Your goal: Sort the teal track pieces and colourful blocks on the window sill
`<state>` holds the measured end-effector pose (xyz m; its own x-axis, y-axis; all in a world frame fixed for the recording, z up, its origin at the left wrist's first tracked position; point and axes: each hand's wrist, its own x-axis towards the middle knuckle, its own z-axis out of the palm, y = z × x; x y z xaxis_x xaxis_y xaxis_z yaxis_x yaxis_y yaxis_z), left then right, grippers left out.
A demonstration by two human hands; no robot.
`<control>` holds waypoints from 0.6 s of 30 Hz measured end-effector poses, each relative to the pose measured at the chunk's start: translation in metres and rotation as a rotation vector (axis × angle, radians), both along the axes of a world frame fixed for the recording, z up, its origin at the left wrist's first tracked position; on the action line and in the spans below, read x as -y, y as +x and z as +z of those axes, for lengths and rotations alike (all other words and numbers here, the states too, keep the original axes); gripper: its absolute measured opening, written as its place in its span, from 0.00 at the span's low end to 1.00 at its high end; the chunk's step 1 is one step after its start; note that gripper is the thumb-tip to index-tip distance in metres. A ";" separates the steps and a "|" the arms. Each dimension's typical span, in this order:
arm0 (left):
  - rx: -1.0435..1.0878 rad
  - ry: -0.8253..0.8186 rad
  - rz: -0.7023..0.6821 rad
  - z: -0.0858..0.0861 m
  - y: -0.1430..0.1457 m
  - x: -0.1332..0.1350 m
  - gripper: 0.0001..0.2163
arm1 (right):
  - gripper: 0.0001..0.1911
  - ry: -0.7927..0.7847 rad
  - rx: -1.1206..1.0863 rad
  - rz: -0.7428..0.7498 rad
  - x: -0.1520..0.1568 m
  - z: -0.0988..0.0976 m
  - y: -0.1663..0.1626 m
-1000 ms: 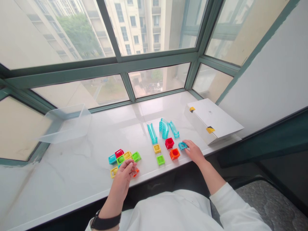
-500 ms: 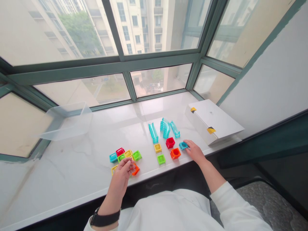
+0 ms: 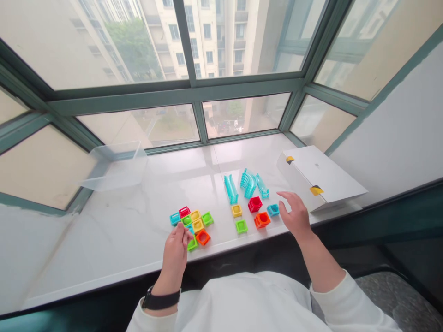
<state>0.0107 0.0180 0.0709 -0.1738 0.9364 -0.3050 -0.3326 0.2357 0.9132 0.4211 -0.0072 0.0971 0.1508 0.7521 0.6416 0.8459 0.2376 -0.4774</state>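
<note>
My right hand (image 3: 296,216) hovers open just right of a blue block (image 3: 272,210), thumb and fingers apart, holding nothing. Left of that block are an orange block (image 3: 262,220) and a red block (image 3: 255,204). A yellow block (image 3: 236,210) and a green block (image 3: 241,226) lie further left. Over the near edge of a cluster of blocks, my left hand (image 3: 177,244) has its fingers closed together; whatever they hold, if anything, is hidden. Beside it are a green block (image 3: 191,243), an orange block (image 3: 203,237) and a yellow block (image 3: 198,225).
Turquoise track pieces (image 3: 248,183) are grouped behind the right-hand blocks, with a straight stack (image 3: 230,189) at their left. A white box (image 3: 325,177) with yellow-black tape stands at the right. A clear plastic bin (image 3: 117,168) sits by the window at the left.
My right hand has let go of the blue block and drawn back to the right, opening. My left hand's fingers have closed together. The view has swung slightly left.
</note>
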 end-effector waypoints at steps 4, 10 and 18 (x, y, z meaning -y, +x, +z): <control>-0.177 0.038 -0.014 -0.006 -0.007 0.000 0.21 | 0.14 0.002 -0.120 0.230 -0.002 0.024 -0.058; -0.879 0.350 -0.243 -0.027 -0.017 -0.003 0.13 | 0.16 -0.391 -0.091 0.597 -0.010 -0.003 -0.141; -1.414 0.575 -0.413 -0.059 0.005 -0.011 0.16 | 0.24 -0.718 0.167 0.715 -0.011 -0.063 -0.207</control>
